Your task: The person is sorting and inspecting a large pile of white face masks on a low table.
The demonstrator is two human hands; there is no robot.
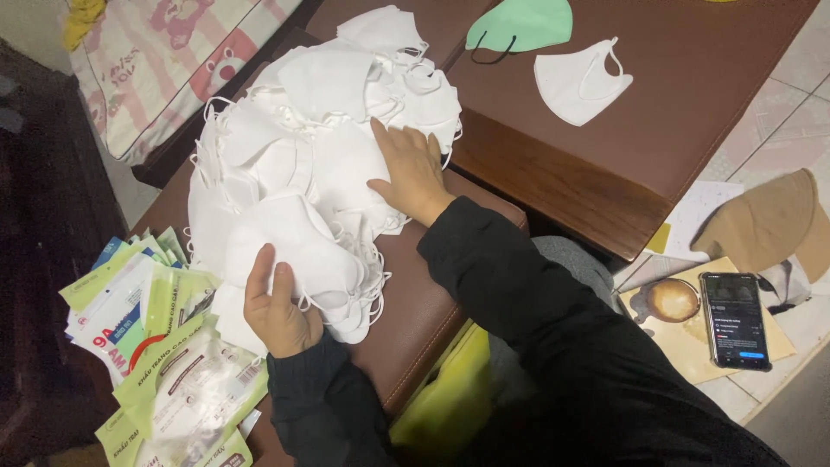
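While both hands sit on the big heap of white fabric face masks point(303, 164) at frame centre-left, neither has closed on anything. Left hand point(278, 307), lower centre-left: fingers extended, slightly curled, palm pressing the near edge of the heap, thumb spread. Right hand point(411, 169), centre: flat, fingers loosely splayed, resting on the heap's right side, no grip visible. Heap lies on a brown padded leather-look surface point(415, 303).

Around it:
- stack of green-and-white plastic mask packets point(160, 346), lower left, just beside the left hand
- single white face mask point(577, 82) and mint-green face mask with black ear loop point(521, 23), upper right, on a dark brown wooden tabletop point(692, 95), well apart from the heap
- black smartphone with lit screen point(735, 320), right edge, near a tan cap point(765, 220)
- pink patterned cloth point(156, 60), upper left
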